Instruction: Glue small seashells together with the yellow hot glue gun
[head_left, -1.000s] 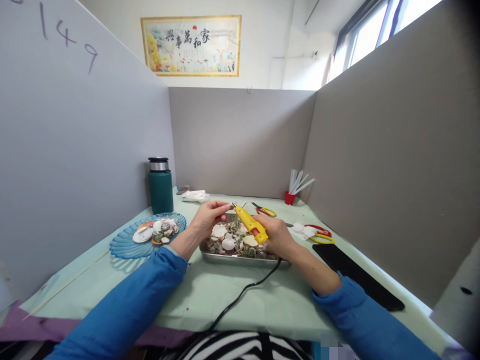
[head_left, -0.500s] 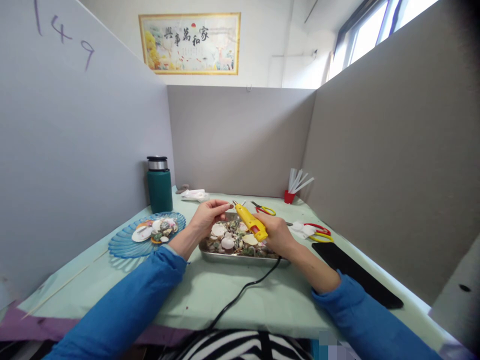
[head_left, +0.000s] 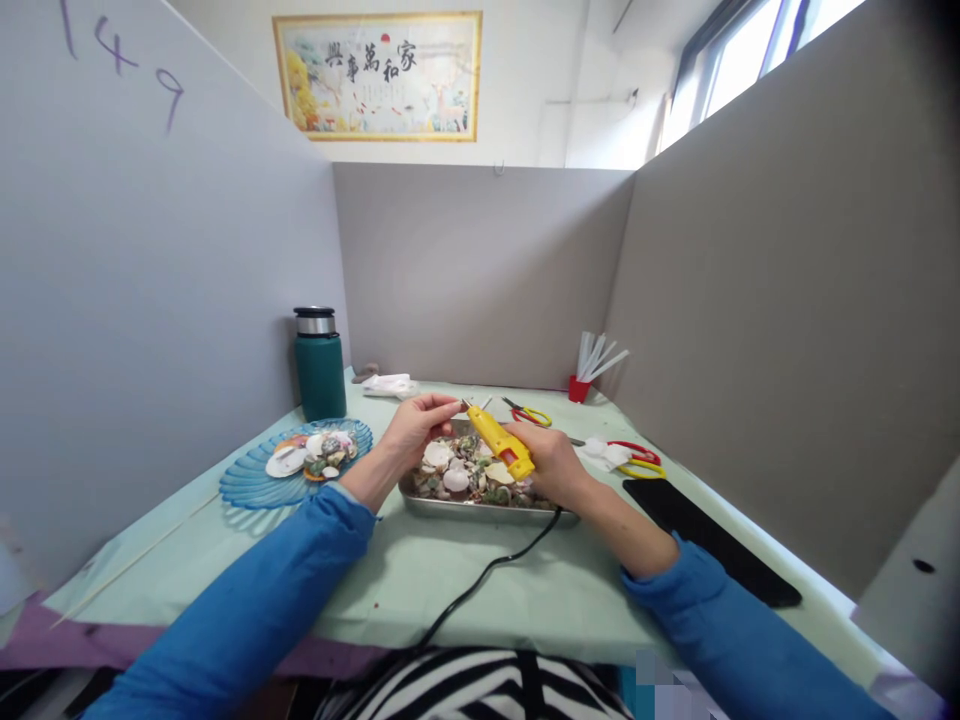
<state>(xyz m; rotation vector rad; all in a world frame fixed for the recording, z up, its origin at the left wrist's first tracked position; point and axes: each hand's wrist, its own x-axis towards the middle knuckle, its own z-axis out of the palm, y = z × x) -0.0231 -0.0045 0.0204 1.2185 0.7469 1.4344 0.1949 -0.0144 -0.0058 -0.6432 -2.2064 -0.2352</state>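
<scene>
My right hand point(head_left: 551, 462) is wrapped round a yellow hot glue gun point(head_left: 499, 440), its nozzle angled up and to the left. A black cord runs from its handle toward the table's front edge. In a pinch, my left hand point(head_left: 416, 430) holds something tiny right at the nozzle tip; it is too small to name. Both hands hover over a metal tray point(head_left: 480, 514) filled with shells. To the left, a blue scalloped glass plate point(head_left: 247, 480) bears a cluster of shells point(head_left: 322, 452).
A green bottle point(head_left: 320, 375) stands behind the plate. Glue sticks point(head_left: 596, 355) rise from a red cup point(head_left: 578, 389) at the back right. Scissors point(head_left: 634, 460), more scissors point(head_left: 534, 415), white tissue point(head_left: 390, 385) and a black slab point(head_left: 709, 540) lie around. Grey partitions enclose the table.
The view has tilted slightly. My left fingers and the nozzle tip have come a little closer together; the glue gun stays in my right hand.
</scene>
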